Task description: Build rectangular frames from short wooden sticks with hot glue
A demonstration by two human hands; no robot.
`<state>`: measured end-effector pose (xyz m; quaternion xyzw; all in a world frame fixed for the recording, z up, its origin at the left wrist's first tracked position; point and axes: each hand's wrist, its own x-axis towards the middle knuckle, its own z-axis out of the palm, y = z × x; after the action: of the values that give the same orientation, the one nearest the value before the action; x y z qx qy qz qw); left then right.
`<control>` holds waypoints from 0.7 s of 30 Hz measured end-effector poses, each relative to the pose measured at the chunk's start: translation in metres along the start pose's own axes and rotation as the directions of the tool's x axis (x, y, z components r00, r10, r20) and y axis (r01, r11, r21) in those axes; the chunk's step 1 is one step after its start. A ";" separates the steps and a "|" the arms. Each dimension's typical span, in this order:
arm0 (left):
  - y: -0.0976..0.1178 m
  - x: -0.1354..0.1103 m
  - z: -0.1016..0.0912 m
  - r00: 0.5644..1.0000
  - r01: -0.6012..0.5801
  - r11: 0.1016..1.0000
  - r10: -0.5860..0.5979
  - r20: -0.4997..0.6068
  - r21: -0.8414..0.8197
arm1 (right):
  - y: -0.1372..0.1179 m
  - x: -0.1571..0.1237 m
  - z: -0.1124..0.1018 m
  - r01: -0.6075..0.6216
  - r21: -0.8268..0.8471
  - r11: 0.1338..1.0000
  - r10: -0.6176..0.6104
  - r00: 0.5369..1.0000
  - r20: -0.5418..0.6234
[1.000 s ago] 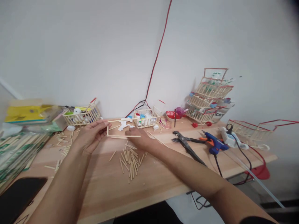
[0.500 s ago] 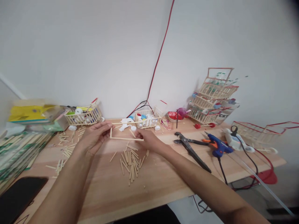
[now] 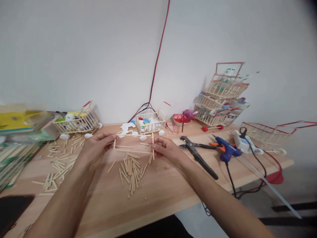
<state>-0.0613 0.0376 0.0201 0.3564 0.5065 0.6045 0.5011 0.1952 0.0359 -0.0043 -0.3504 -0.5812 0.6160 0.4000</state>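
My left hand (image 3: 95, 149) pinches the left end of a thin wooden stick frame (image 3: 132, 150), held just above the wooden table (image 3: 104, 198). My right hand (image 3: 166, 149) is closed on a short upright stick (image 3: 153, 145) at the frame's right end. A loose pile of short sticks (image 3: 132, 170) lies on the table right below the frame, between my two hands.
Black pliers (image 3: 198, 155) and a blue glue gun (image 3: 226, 150) lie right of my right hand. Small stick carts (image 3: 150, 124) with bottle caps stand by the wall, more stacked at the back right (image 3: 220, 99). Scattered sticks (image 3: 58, 162) and packets (image 3: 15, 155) lie at left.
My right hand has left the frame's lower bar and now holds a short stick upright at its right end. The view has shifted slightly right and down.
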 end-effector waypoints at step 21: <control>-0.006 -0.004 0.012 0.997 0.031 0.999 -0.033 -0.067 -0.028 | 0.015 0.005 -0.005 0.032 -0.178 0.983 -0.059 0.988 -0.145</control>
<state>-0.0480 0.0363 0.0176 0.3208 0.5205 0.6147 0.4983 0.1967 0.0423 -0.0198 -0.4161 -0.6094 0.5251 0.4240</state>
